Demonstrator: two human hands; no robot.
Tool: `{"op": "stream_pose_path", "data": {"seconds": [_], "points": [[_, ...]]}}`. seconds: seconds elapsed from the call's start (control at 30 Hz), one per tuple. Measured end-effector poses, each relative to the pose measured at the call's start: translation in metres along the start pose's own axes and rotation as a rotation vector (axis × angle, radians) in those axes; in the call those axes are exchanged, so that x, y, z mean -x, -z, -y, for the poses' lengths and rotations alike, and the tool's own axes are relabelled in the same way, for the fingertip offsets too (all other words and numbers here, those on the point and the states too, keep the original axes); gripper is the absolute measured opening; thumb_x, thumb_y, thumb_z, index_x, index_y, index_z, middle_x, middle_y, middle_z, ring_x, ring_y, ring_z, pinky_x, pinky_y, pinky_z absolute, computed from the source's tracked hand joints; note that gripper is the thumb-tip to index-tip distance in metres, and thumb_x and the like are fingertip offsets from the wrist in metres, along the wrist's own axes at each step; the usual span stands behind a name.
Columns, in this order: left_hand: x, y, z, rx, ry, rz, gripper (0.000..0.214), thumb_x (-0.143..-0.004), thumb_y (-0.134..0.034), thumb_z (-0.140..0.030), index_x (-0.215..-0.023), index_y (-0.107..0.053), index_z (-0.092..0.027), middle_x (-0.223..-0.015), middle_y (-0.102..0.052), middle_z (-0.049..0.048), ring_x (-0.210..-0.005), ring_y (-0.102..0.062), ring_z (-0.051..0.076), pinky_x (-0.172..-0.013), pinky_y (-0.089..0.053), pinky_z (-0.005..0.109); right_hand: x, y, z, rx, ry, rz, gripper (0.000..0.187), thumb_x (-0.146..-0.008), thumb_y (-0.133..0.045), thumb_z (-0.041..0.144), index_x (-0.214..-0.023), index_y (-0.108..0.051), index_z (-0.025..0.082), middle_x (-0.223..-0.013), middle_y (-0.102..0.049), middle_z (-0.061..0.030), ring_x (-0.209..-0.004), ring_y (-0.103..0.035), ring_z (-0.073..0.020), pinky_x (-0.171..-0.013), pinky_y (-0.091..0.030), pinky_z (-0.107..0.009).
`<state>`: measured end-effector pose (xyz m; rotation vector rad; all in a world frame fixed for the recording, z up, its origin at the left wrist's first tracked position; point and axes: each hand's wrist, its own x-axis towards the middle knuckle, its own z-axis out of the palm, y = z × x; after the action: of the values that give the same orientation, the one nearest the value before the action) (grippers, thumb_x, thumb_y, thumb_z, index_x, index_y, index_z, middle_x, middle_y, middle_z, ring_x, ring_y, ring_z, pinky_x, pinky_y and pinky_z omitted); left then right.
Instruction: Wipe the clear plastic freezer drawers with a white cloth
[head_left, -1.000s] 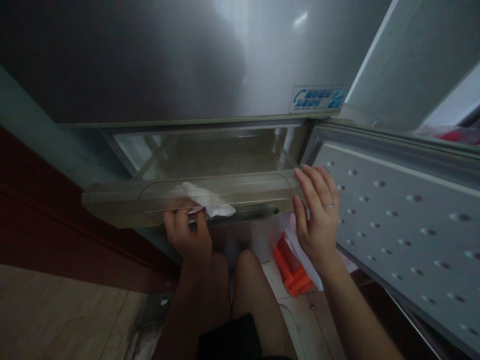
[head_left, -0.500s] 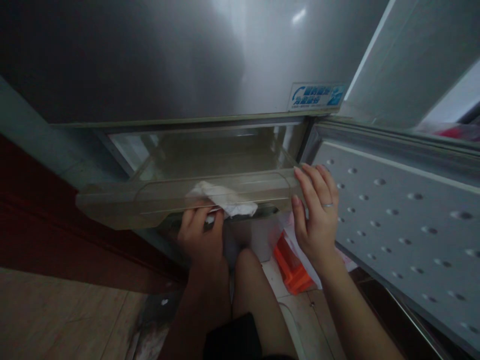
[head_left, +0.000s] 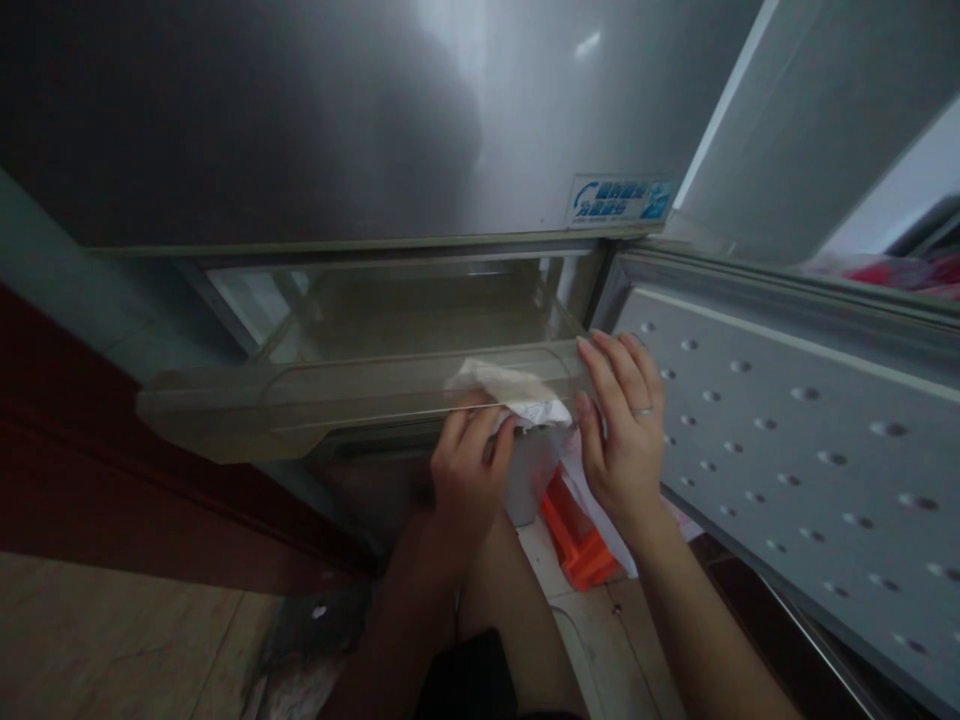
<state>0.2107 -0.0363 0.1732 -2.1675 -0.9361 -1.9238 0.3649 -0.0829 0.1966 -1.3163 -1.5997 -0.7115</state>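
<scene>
A clear plastic drawer (head_left: 360, 385) is pulled partway out of the refrigerator's lower compartment. My left hand (head_left: 472, 465) pinches a crumpled white tissue (head_left: 532, 400) at the underside of the drawer's front edge. Part of the tissue shows through the clear plastic. My right hand (head_left: 622, 430) grips the right end of the drawer front, fingers over the top and thumb on the near side. A ring sits on one of its fingers.
The upper refrigerator door (head_left: 337, 130) is closed and bears a blue-printed sticker (head_left: 619, 200). At right the lower door (head_left: 750, 420) stands open. An orange plastic container (head_left: 577, 540) rests on the tiled floor below. A dark red panel (head_left: 135, 480) borders the left.
My left hand has slid the tissue to the right along the drawer front, toward my right hand. My right hand keeps its hold on the drawer. The view has shifted slightly.
</scene>
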Motion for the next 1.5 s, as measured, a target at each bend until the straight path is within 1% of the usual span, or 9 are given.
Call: {"op": "stream_pose_path", "data": {"seconds": [0.37, 0.47, 0.6, 0.7, 0.8, 0.9, 1.23, 1.4, 1.5], "points": [[-0.002, 0.031, 0.009, 0.016, 0.154, 0.079, 0.017, -0.096, -0.056, -0.018, -0.104, -0.071, -0.018, -0.105, -0.073, 0.0069, -0.103, -0.070, 0.018, -0.091, -0.054, 0.028, 0.008, 0.014, 0.016, -0.127, -0.069, -0.047, 0.058, -0.097, -0.049, 0.009, -0.151, -0.044, 0.028, -0.161, -0.039, -0.0084, -0.154, -0.023, -0.0252, -0.123, -0.024, -0.055], [-0.004, 0.033, 0.009, 0.004, 0.183, 0.094, 0.018, -0.096, -0.055, -0.018, -0.101, -0.071, -0.019, -0.097, -0.074, 0.0052, -0.097, -0.071, 0.018, -0.085, -0.055, 0.027, 0.031, 0.019, 0.042, -0.264, -0.129, -0.116, 0.049, -0.094, -0.050, 0.005, -0.136, -0.060, 0.027, -0.139, -0.061, -0.0066, -0.137, -0.049, -0.0206, -0.114, -0.040, -0.043], [-0.002, 0.029, 0.010, 0.019, 0.243, 0.095, 0.014, -0.093, -0.059, -0.019, -0.098, -0.072, -0.018, -0.091, -0.075, 0.0036, -0.084, -0.072, 0.016, -0.076, -0.056, 0.025, 0.062, -0.003, 0.076, -0.647, -0.459, 0.106, 0.032, -0.096, -0.053, 0.009, -0.118, -0.069, 0.026, -0.100, -0.075, -0.0008, -0.093, -0.070, -0.0114, -0.080, -0.057, -0.022], [-0.001, 0.027, 0.011, 0.064, 0.288, 0.093, 0.013, -0.091, -0.062, -0.020, -0.098, -0.073, -0.018, -0.093, -0.075, 0.0039, -0.084, -0.072, 0.016, -0.074, -0.056, 0.025, 0.065, -0.027, 0.091, -0.869, -0.761, 0.025, 0.030, -0.097, -0.056, 0.016, -0.125, -0.064, 0.026, -0.099, -0.076, -0.0008, -0.084, -0.071, -0.0113, -0.071, -0.058, -0.021], [-0.002, 0.028, 0.010, 0.102, 0.335, 0.105, 0.012, -0.089, -0.065, -0.019, -0.097, -0.073, -0.019, -0.094, -0.074, 0.0038, -0.082, -0.072, 0.016, -0.070, -0.058, 0.024, 0.052, -0.040, 0.099, -1.031, -0.890, -0.114, 0.023, -0.096, -0.058, 0.022, -0.119, -0.061, 0.024, -0.090, -0.073, 0.0009, -0.075, -0.070, -0.0104, -0.067, -0.057, -0.021], [-0.003, 0.031, 0.009, 0.174, 0.406, 0.136, 0.010, -0.087, -0.067, -0.021, -0.094, -0.074, -0.019, -0.092, -0.072, 0.0033, -0.079, -0.072, 0.015, -0.067, -0.059, 0.022, 0.037, -0.046, 0.104, -1.057, -0.927, -0.189, 0.011, -0.093, -0.061, 0.024, -0.103, -0.060, 0.022, -0.086, -0.070, 0.0016, -0.069, -0.068, -0.0095, -0.063, -0.055, -0.020], [-0.003, 0.042, 0.018, 0.120, 0.452, 0.099, 0.012, -0.088, -0.064, -0.028, -0.081, -0.068, -0.020, -0.079, -0.070, 0.0005, -0.060, -0.068, 0.013, -0.057, -0.057, 0.023, 0.012, -0.071, 0.112, -0.986, -1.020, -0.370, 0.032, -0.083, -0.070, 0.030, -0.104, -0.047, 0.023, -0.058, -0.058, 0.0098, -0.048, -0.060, -0.0110, -0.046, -0.049, -0.021], [-0.002, 0.048, 0.018, 0.181, 0.432, 0.131, 0.008, -0.087, -0.066, -0.022, -0.092, -0.071, -0.019, -0.083, -0.070, 0.0013, -0.066, -0.070, 0.013, -0.060, -0.056, 0.020, 0.013, -0.071, 0.114, -0.943, -0.997, -0.408, 0.033, -0.081, -0.073, 0.027, -0.103, -0.049, 0.023, -0.061, -0.059, 0.0091, -0.050, -0.060, -0.0106, -0.049, -0.047, -0.020], [-0.002, 0.048, 0.017, 0.166, 0.380, 0.203, 0.012, -0.087, -0.067, -0.021, -0.097, -0.073, -0.020, -0.077, -0.067, -0.0010, -0.063, -0.064, 0.012, -0.057, -0.052, 0.019, 0.020, -0.069, 0.112, -0.875, -0.971, -0.452, 0.024, -0.083, -0.071, 0.026, -0.102, -0.058, 0.021, -0.079, -0.065, 0.0031, -0.069, -0.065, -0.0109, -0.063, -0.052, -0.021]]}}
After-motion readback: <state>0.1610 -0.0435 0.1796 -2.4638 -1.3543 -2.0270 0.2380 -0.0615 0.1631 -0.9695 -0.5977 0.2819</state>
